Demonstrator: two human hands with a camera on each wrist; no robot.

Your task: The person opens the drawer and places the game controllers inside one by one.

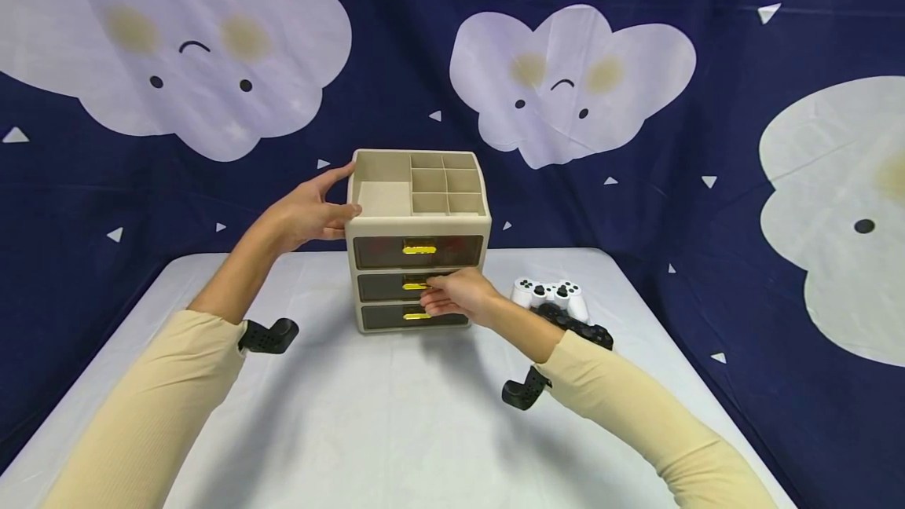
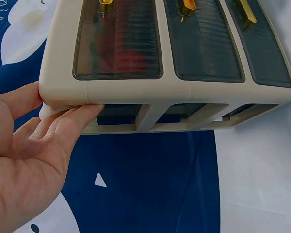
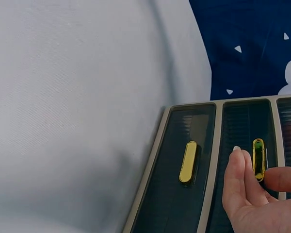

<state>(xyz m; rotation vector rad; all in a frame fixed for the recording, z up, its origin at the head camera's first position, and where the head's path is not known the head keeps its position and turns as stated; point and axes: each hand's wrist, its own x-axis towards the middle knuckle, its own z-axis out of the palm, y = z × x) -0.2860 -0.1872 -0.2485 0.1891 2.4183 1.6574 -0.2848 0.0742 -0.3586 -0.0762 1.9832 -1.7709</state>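
A cream desktop drawer organizer stands upright on the table, with three dark see-through drawers and gold handles. My left hand grips its upper left corner, thumb and fingers spread over the top edge and the side. In the left wrist view, the left hand's fingertips lie along the open-framed side wall. At the middle drawer, my right hand pinches the gold handle between thumb and fingers. All three drawers sit flush with the front. Something red shows dimly inside the top drawer.
Right of the organizer lie a white game controller and a black one, partly behind the right forearm. Open compartments divide the organizer's top. A dark blue cloud-print cloth hangs behind the white table.
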